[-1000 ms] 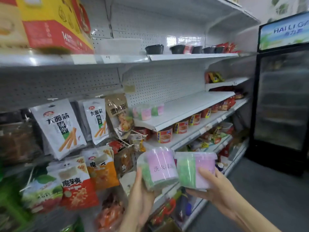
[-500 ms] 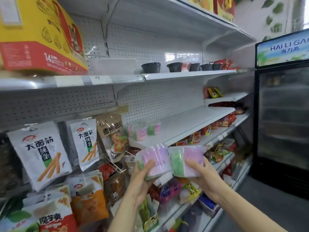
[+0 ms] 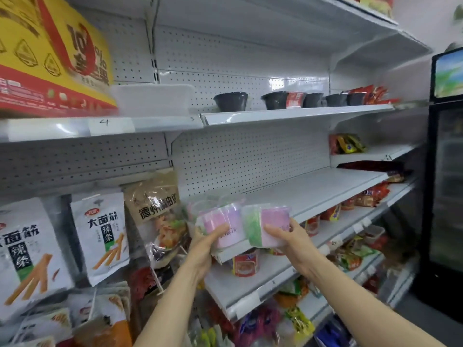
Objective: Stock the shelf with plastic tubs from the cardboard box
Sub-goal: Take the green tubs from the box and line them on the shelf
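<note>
Tubs at the shelf lip, neither clearly set down yet. Left hand [image 3: 209, 242] wraps the pink tub [image 3: 226, 225], fingers across its front; right hand [image 3: 288, 236] cups the green-and-pink tub [image 3: 265, 225] from the side and below. Both tubs sit side by side, touching or nearly so, over the front edge of the white shelf [image 3: 313, 194].

Risks as I read them:
- Letting go early: the bases look only partly over the lip, so either tub could tip forward and fall onto the cans [image 3: 244, 262] on the shelf below.
- Pushing in blind: a blurred cluster of tubs already on the shelf [image 3: 200, 206] stands just behind the left one; a hard shove could knock them back or sideways.
- Walls look thin and smooth, so squeezing may pop a lid or let one slip.
- Hanging snack bag [image 3: 160, 211] is just beside the left wrist and may snag.

Cardboard box not in view.
</note>
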The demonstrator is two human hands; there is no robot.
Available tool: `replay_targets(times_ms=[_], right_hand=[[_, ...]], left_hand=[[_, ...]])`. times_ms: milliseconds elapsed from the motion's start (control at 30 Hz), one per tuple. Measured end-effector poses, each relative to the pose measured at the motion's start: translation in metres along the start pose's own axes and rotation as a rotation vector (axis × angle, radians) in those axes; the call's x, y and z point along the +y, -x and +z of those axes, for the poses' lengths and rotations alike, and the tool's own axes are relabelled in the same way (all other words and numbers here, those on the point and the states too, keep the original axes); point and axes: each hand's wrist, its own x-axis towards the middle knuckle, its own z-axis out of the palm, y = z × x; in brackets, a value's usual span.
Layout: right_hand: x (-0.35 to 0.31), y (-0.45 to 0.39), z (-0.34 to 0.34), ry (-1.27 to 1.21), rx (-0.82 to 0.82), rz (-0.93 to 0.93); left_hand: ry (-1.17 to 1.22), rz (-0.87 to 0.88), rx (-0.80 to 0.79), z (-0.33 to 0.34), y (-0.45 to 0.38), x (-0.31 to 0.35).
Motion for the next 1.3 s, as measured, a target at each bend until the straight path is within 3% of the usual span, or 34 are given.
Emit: replay_targets(times_ms=[133,400,567,1000,1167,1300], right_hand=[[0.01,-0.053,-0.02,0.01,-0.079,0.024],[0.031,-0.158,-0.06,0.133,-0.236,0.022],[0.055,-0.198,-0.081,0.192,-0.221,0.036],[0.088,-0.215,-0.082,0.463,-0.304,-0.056],[0.096,-0.217,-0.072,0.646,-0.231,-0.105],[0.096,-0.222,-0.072,0.561,-0.245,-0.085]], left_hand=[[-0.038,0.01,0.059,-0.001,-0.035,-0.015],[-0.172,0.038,0.338,0.006,-0.101,-0.035],[-0.225,0.026,0.432,0.005,-0.112,-0.051],[-0.334,0.029,0.517,0.0,-0.104,-0.076],[-0.441,0.027,0.486,-0.002,-0.105,-0.078],[-0.551,0.037,0.459,-0.004,-0.103,-0.083]])
